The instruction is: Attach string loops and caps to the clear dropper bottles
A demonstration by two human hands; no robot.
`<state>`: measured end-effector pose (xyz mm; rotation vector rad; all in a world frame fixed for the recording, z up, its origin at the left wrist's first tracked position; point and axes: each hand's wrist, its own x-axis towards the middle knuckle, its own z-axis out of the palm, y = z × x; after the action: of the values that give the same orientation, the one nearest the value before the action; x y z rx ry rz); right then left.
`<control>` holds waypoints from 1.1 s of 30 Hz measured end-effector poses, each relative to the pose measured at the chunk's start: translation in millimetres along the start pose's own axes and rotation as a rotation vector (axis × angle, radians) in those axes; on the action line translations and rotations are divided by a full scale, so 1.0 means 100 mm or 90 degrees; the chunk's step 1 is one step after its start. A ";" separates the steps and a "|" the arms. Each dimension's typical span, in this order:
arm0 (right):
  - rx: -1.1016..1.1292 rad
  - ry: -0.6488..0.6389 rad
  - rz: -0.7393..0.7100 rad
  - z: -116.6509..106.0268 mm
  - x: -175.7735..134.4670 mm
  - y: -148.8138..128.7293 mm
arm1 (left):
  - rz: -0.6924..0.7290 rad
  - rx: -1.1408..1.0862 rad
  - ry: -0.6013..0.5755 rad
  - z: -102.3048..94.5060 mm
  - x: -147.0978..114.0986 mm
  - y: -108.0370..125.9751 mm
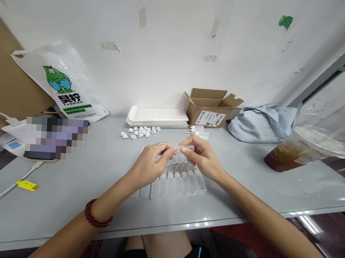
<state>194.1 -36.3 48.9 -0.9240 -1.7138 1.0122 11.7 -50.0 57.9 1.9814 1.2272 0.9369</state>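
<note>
Over the table's middle, my left hand [149, 162] and my right hand [201, 156] meet almost fingertip to fingertip. My right thumb and fingers close around a small translucent bottle [189, 146] lying sideways. Pinched in my left hand is a white cap, mostly hidden, with a thin curved tube [162, 144] showing above the fingers. Whether cap and bottle touch is hard to see. Below the hands lies a row of translucent bottles [175, 183] with white caps and bent tubes. Loose white caps [143, 132] are scattered behind my left hand.
Behind the hands are a stack of white trays [158, 116], an open cardboard box [210, 110] and more bottles [201, 133]. A light blue cloth bag [260, 122] and a drink cup [299, 150] stand right. On the left are a plastic bag [64, 83], a phone [56, 139] and a cable [8, 189].
</note>
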 end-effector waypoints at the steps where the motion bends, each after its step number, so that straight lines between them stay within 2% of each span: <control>1: 0.022 -0.001 0.015 0.00 0.00 0.00 | 0.033 0.024 0.014 0.02 0.00 -0.01; 3: 0.064 -0.008 0.041 0.01 0.01 0.00 | 0.088 0.059 0.031 0.04 0.00 -0.02; 6: 0.059 0.004 0.043 -0.04 0.05 0.01 | 0.093 0.067 0.063 0.05 0.01 -0.02; 8: -0.013 0.071 0.002 -0.14 0.09 0.03 | 0.058 0.055 0.096 0.03 0.01 -0.02; 11: -0.185 0.223 -0.082 -0.36 0.18 0.11 | -0.013 0.049 0.140 -0.05 0.03 -0.05; 13: -0.313 0.253 -0.092 -0.52 0.24 0.17 | -0.046 0.053 0.167 -0.11 0.05 -0.09; 15: -0.425 0.201 -0.053 -0.64 0.29 0.24 | -0.063 0.059 0.197 -0.18 0.09 -0.14; 19: -0.611 0.040 0.048 -0.76 0.34 0.32 | -0.090 0.075 0.237 -0.28 0.15 -0.22; 26: -0.746 -0.119 0.158 -0.78 0.31 0.25 | -0.151 0.118 0.220 -0.32 0.19 -0.29; 29: -0.839 -0.146 0.203 -0.77 0.30 0.22 | -0.162 0.171 0.185 -0.33 0.20 -0.34; 33: -0.869 -0.134 0.208 -0.78 0.30 0.22 | -0.158 0.285 0.140 -0.36 0.21 -0.45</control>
<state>261.5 17.3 57.5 -2.0169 -2.4530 -0.0619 -32.2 -9.2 47.4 2.0228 1.8954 0.8215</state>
